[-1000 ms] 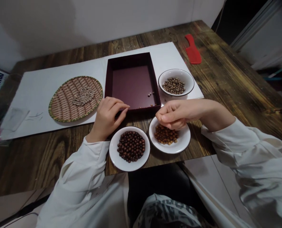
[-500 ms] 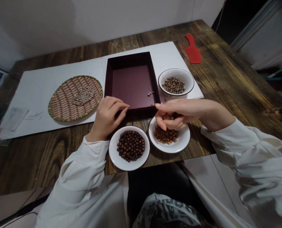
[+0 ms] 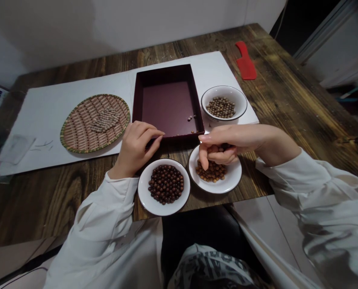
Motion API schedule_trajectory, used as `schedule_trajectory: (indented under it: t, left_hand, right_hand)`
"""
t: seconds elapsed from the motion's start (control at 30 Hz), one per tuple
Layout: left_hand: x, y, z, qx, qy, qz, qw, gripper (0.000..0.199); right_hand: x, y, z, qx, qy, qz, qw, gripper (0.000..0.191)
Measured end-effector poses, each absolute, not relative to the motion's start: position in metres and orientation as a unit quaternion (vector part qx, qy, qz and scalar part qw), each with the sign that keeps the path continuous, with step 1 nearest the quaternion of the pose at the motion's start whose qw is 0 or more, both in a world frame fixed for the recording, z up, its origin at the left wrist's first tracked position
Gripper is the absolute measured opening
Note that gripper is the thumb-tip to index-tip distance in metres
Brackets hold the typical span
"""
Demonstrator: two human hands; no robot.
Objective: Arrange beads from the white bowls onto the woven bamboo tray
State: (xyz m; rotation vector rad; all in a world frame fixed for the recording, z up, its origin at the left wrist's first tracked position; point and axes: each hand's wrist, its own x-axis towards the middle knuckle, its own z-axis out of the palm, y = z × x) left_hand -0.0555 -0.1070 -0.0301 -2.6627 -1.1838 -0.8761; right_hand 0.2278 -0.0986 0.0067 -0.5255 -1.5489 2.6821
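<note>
My left hand (image 3: 138, 146) rests at the near left edge of a dark red box (image 3: 166, 106), thumb and index finger gripping its rim. My right hand (image 3: 224, 144) hovers over a white dish of light brown beads (image 3: 213, 171), its fingers curled round several beads (image 3: 224, 147) in the palm. Its thumb and index fingertip are apart. A few small beads (image 3: 191, 118) lie in the box near its right side. Left of that dish is a white bowl with dark brown beads (image 3: 166, 184). Behind my right hand stands a rimmed bowl of greyish-brown beads (image 3: 221, 107).
A round woven tray (image 3: 76, 128) with a cluster of pale beads lies on a white board (image 3: 49, 100) at the left. A red comb (image 3: 245, 62) is at the back right. A clear plastic bag (image 3: 17, 148) lies at the far left.
The index finger of my right hand has dropped away from the thumb, opening a wider gap. My left hand stays in place at the box edge.
</note>
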Motion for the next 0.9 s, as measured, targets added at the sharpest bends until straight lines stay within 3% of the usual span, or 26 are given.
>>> schedule_trajectory:
  t: [0.3, 0.57, 0.9]
  left_hand:
    - [-0.0557, -0.1075, -0.0303, -0.871, -0.402, -0.281, 0.034, 0.013]
    - [-0.0554, -0.1073, -0.0306, -0.872, -0.391, -0.29, 0.045, 0.013]
    - [-0.0554, -0.1075, -0.0305, -0.872, -0.395, -0.285, 0.045, 0.012]
  right_hand:
    - [0.2288, -0.1014, 0.0136, -0.155, -0.525, 0.835, -0.046, 0.055]
    - [0.2274, -0.1031, 0.0117, -0.173, -0.507, 0.844, 0.009, 0.061]
    - [0.2243, -0.1005, 0.0095, -0.198, -0.467, 0.86, 0.056, 0.035]
